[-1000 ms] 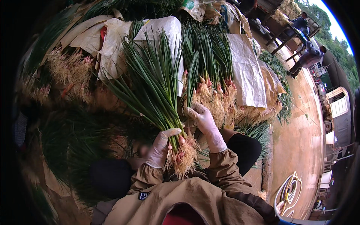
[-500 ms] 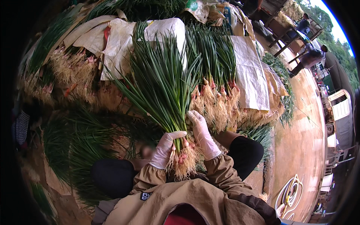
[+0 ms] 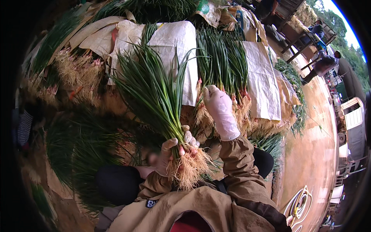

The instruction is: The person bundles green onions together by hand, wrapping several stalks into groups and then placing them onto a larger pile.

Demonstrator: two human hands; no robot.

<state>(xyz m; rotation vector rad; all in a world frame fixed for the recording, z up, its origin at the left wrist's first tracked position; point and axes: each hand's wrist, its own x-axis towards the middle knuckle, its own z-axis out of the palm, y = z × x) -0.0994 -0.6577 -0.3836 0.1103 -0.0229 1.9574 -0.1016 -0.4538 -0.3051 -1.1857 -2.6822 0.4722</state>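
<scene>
- the left hand (image 3: 165, 156), in a pale glove, is clamped around the lower stems of a bunch of green plants (image 3: 164, 100), thumb on the left side and fingertips showing on the right.
- this bunch is in front of the person's body, near the middle of the scene; its leaves fan out to the far left and its reddish bulbs are on the near side of the grip.
- a mass of pale roots (image 3: 189, 168) hangs from the bulbs toward the jacket (image 3: 166, 208).
- the right hand (image 3: 219, 102), also gloved, is raised farther off and to the right, apart from the bunch.
- its fingers are curled in beside a row of similar plants (image 3: 222, 58); i cannot tell whether they pinch anything.
- that row lies with leaves to the far side, bulbs and roots to the near side, between a white sheet (image 3: 176, 54) on the left and another pale sheet (image 3: 262, 81) on the right.
- at the far left, more roots (image 3: 77, 71) stick out from under coverings.
- near left, loose green leaves (image 3: 85, 158) lie beside a dark-clad knee (image 3: 116, 183).
- near right, a coiled hose (image 3: 299, 208) lies on the brown ground (image 3: 307, 154).
- far right, a co-worker (image 3: 326, 65) stands by a wooden frame.
</scene>
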